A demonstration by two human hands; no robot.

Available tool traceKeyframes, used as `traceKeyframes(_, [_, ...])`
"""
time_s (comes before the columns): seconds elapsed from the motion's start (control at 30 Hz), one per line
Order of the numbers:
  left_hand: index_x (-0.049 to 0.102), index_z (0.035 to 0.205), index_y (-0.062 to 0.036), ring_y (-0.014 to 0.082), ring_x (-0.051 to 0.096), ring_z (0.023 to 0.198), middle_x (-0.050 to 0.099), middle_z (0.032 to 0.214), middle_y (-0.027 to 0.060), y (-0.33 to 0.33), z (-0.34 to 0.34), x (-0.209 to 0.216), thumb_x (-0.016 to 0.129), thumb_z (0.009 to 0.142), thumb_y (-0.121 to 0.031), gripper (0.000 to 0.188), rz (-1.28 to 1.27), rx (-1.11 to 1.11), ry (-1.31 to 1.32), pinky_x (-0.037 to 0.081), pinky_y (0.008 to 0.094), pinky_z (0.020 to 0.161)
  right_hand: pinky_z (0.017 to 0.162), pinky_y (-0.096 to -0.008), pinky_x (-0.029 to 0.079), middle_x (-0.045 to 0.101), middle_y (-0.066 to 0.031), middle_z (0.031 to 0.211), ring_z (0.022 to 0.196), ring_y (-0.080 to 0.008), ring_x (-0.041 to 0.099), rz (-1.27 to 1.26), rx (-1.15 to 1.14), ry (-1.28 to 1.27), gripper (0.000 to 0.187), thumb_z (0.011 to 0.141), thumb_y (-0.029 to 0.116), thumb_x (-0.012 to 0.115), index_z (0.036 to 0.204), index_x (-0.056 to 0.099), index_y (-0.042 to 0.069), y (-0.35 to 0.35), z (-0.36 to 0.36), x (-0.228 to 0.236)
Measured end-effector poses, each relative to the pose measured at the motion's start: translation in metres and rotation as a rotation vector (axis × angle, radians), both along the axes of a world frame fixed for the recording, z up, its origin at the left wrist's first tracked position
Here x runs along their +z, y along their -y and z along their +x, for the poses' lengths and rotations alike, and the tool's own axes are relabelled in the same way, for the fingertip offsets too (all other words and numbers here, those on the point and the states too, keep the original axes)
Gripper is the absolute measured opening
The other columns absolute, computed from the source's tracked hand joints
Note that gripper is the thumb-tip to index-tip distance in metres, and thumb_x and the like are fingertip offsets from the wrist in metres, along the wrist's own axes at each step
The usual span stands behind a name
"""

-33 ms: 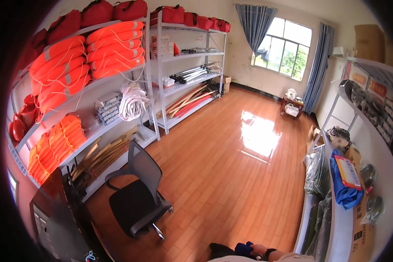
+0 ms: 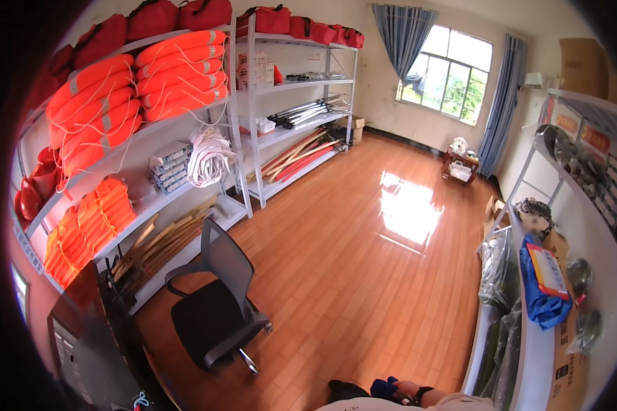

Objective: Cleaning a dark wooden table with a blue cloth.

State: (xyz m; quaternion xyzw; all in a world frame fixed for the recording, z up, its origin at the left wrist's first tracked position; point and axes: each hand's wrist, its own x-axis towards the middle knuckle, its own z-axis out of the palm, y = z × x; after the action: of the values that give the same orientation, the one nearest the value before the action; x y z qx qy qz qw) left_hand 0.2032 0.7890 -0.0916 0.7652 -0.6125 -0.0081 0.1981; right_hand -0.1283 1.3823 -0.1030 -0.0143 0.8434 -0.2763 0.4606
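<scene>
At the lower edge my right forearm [image 2: 428, 396] comes in from a pale sleeve [image 2: 459, 403], with a dark band around the wrist. Only a small part of my right hand [image 2: 406, 389] shows, and its fingers cannot be made out. Right against it is a dark blue, bunched thing [image 2: 384, 388]; whether the hand grips it or only touches it is unclear. A black shape [image 2: 346, 391] lies just left of that. My left hand is out of the picture. Nearest on the floor stands a black office chair [image 2: 216, 315] with a mesh back.
Shelves on the left bear orange life rings [image 2: 92, 113], orange vests [image 2: 89, 222], red bags [image 2: 151, 20] and wooden-handled tools [image 2: 161, 253]. A dark desk [image 2: 96, 349] stands lower left. The right shelf holds a blue packet [image 2: 545, 294]. A small stand [image 2: 459, 168] is below the window [image 2: 449, 72].
The whole view has shifted very slightly. Nothing in the room has visibly moved, and my right arm stays at the lower edge.
</scene>
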Motion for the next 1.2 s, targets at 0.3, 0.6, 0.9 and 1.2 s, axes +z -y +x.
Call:
traceKeyframes(0.3, [0.047,0.121,-0.0086,0.0309,0.054,0.099,0.056,0.113,0.0183,-0.036,0.019,-0.019,0.041,0.096,-0.04,0.041,0.516,-0.279,-0.547,0.045,0.0478,0.081,0.084,-0.0401,0.05,0.066,-0.0198,0.107,0.1,-0.0345,0.063,0.245,0.375,-0.107,0.053,0.071,0.031,0.065,0.119,0.059,0.009,-0.011,-0.138,0.03])
traceKeyframes(0.6, [0.061,0.112,-0.0051,0.0354,0.059,0.107,0.065,0.107,0.022,-0.149,0.007,0.017,0.057,0.082,-0.049,0.054,0.504,0.118,-0.494,0.046,0.0411,0.091,0.091,-0.0427,0.048,0.062,-0.0246,0.112,0.106,-0.038,0.06,0.241,0.734,-0.15,0.065,0.07,0.035,0.068,0.123,0.053,0.001,0.094,-0.246,0.035])
traceKeyframes(0.9, [0.06,0.11,-0.0054,0.0341,0.056,0.104,0.059,0.11,0.0172,-0.132,0.03,0.072,0.061,0.083,-0.031,0.037,0.171,0.204,-0.301,0.046,0.0408,0.091,0.093,-0.0402,0.046,0.059,-0.0264,0.117,0.109,-0.0376,0.058,0.017,0.939,-0.142,0.067,0.071,0.032,0.066,0.129,0.049,0.002,0.267,-0.218,0.034])
traceKeyframes(1.2, [0.042,0.138,-0.0135,0.0378,0.036,0.13,0.04,0.141,0.0187,-0.014,0.024,0.104,0.062,0.083,-0.033,0.061,0.115,0.037,-0.18,0.032,0.043,0.108,0.088,-0.038,0.049,0.063,-0.0227,0.111,0.102,-0.033,0.062,-0.089,1.006,-0.203,0.06,0.073,0.021,0.066,0.128,0.051,0.003,0.386,-0.164,0.073])
